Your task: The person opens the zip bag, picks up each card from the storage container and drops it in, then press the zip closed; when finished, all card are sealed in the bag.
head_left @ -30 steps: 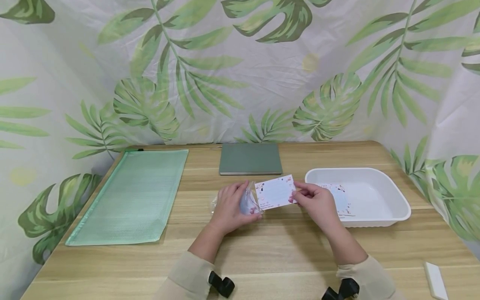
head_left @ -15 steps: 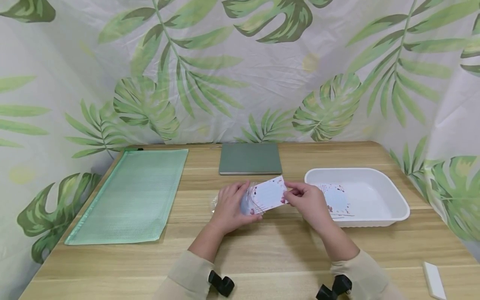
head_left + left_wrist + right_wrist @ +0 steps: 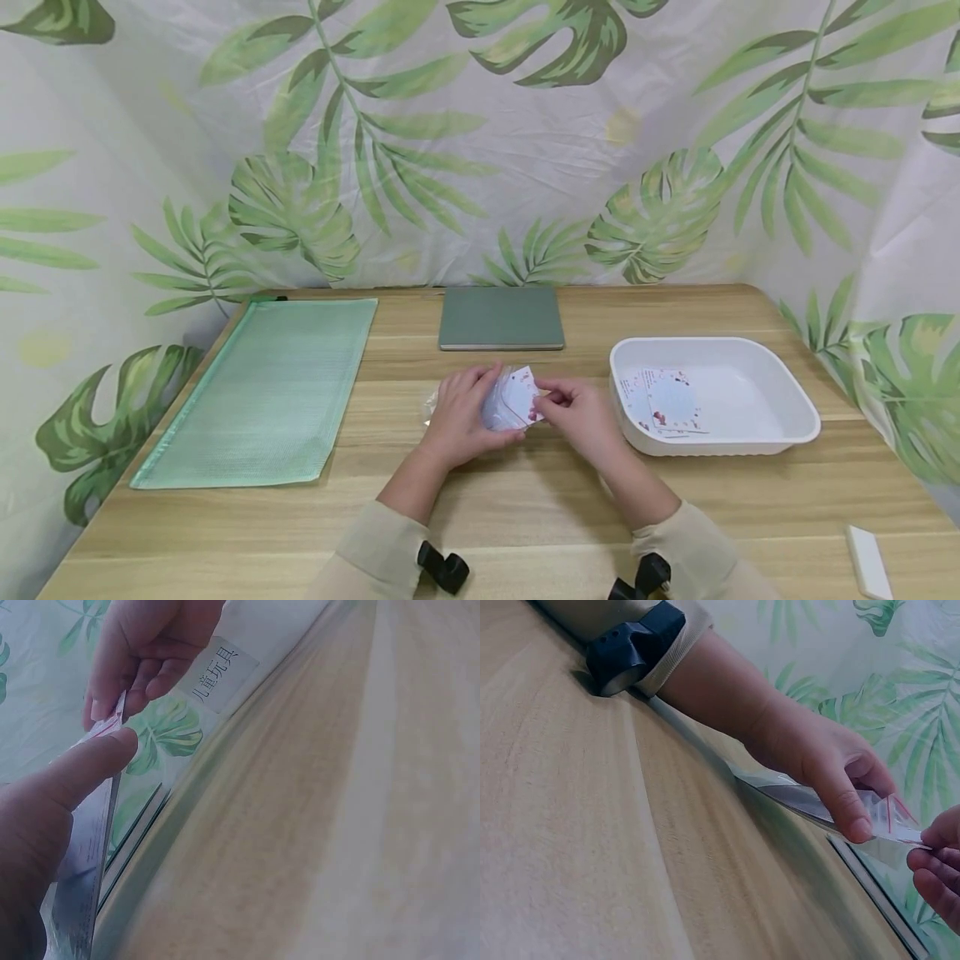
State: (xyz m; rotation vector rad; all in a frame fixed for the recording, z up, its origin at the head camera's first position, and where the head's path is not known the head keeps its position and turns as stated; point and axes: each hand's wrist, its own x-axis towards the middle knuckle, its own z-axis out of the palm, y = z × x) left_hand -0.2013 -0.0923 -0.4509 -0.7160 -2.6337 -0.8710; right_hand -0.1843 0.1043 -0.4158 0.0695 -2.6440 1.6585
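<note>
A clear zip bag point(image 3: 429, 407) with a red strip along its mouth lies in my left hand point(image 3: 459, 418), the thumb on one side and the fingers on the other. My right hand point(image 3: 583, 418) pinches the right edge of a white card point(image 3: 521, 392) with small printed figures. Much of that card is inside the bag; its right end sticks out of the mouth. In the right wrist view the bag point(image 3: 780, 789) is tilted, and both hands meet at its mouth. The left hand hides part of the bag's contents.
A white plastic tub point(image 3: 757, 404) on the right holds several similar cards point(image 3: 673, 402). Behind the hands lies a dark green notebook point(image 3: 501, 318). A green mesh zip pouch point(image 3: 258, 396) lies on the left, and a small white block point(image 3: 870, 562) at front right.
My right hand has moved left, sliding the card from the bag's mouth further into the bag. The left hand has stayed in place.
</note>
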